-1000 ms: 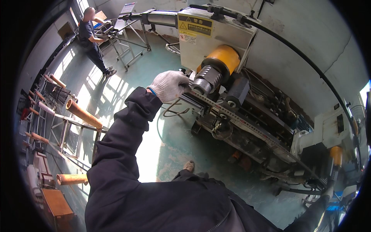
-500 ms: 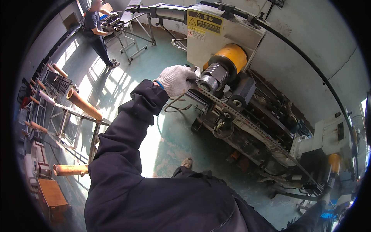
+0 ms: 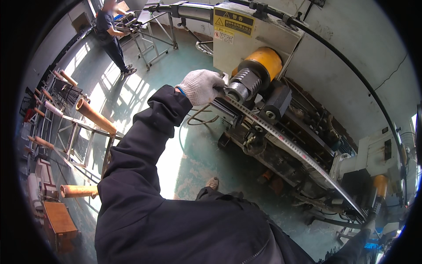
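A tape measure [image 3: 292,145] is stretched in a straight line along the machine, from upper middle to lower right. My left hand [image 3: 202,87], in a white knit glove, is closed on its upper end. That hand sits beside the grooved metal chuck [image 3: 245,82], which projects from a yellow cylinder [image 3: 265,61]. At the far lower right, the blade runs to my right hand [image 3: 371,223], small and dim at the end of a dark sleeve. It appears closed around the tape, though the separate fingers are hard to make out.
A dark hexagonal block [image 3: 278,103] lies beside the chuck. Overhead curves a black hose [image 3: 351,66]. Brown tubes [image 3: 94,116] rest on metal racks at left, above a brown box [image 3: 60,218]. Another person [image 3: 110,35] works at a metal stand at upper left.
The tape's blade has turned and now shows a brighter, straighter face along the machine. My left hand has shifted up very slightly and stays closed by the chuck.
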{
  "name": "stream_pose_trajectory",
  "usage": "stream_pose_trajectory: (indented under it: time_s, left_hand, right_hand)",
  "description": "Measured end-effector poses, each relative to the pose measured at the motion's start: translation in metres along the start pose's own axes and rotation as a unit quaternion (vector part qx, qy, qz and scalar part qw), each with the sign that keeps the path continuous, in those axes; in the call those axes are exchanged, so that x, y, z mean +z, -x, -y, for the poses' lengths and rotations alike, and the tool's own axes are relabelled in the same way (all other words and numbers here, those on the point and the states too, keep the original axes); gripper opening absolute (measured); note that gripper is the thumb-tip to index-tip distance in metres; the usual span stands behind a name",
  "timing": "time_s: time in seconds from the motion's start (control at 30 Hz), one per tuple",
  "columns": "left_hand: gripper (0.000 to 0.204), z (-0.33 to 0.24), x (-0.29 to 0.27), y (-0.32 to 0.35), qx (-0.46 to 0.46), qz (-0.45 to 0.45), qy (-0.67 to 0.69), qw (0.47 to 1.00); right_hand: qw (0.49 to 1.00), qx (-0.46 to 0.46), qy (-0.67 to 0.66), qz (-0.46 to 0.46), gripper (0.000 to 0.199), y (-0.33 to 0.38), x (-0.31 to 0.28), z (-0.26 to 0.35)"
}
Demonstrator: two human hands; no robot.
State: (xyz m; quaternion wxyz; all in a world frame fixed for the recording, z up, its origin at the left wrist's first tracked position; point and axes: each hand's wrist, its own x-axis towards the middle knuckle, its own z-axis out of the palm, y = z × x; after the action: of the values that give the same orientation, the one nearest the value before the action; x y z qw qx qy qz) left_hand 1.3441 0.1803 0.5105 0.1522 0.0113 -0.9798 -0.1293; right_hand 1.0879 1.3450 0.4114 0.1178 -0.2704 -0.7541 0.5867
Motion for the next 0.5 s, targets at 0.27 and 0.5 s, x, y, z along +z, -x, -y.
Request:
stream_pose_trajectory:
  time_s: [0.27, 0.5]
  left_hand:
    - [0.020, 0.004, 0.002, 0.002, -0.016, -0.006, 0.024, 1.000]
    - [0.024, 0.008, 0.006, 0.002, -0.021, 0.018, 0.034, 0.999]
  right_hand:
    - [0.979, -0.133, 0.149, 0.030, 0.037, 0.014, 0.000, 0.010]
    - [0.859, -0.180, 0.476, 0.054, 0.044, 0.019, 0.001, 0.019]
